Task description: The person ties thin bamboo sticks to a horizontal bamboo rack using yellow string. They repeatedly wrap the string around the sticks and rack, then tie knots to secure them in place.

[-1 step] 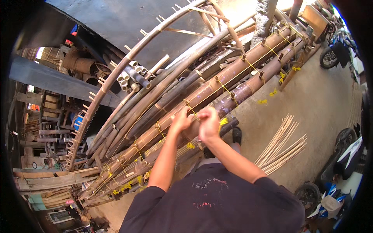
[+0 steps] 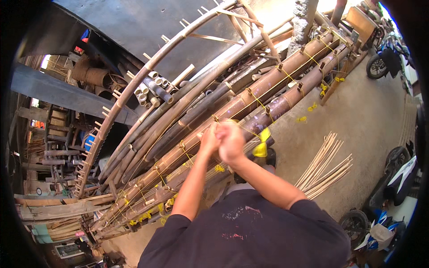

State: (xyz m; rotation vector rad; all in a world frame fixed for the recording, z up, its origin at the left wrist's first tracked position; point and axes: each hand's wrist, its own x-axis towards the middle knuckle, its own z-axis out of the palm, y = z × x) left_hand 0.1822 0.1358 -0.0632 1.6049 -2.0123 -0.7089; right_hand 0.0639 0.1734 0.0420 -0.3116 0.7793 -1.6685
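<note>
My left hand (image 2: 208, 142) and my right hand (image 2: 233, 144) are pressed close together, fingers closed, right over a thick brown bamboo pole (image 2: 268, 82) in a slanted row of poles. A thin yellow cord (image 2: 225, 120) loops around the pole and runs into both fists. More yellow cord ties bind the poles at intervals along the row. A yellow lump (image 2: 262, 148), perhaps the cord's roll, lies just right of my right hand. My dark sleeves come up from the lower edge.
A curved bamboo arch with pegs (image 2: 134, 85) leans behind the poles. Several thin bamboo sticks (image 2: 326, 172) lie on the concrete floor (image 2: 371, 120) to the right. Motorbikes (image 2: 402, 174) stand at the right edge, and stacked wood (image 2: 49, 210) at the left.
</note>
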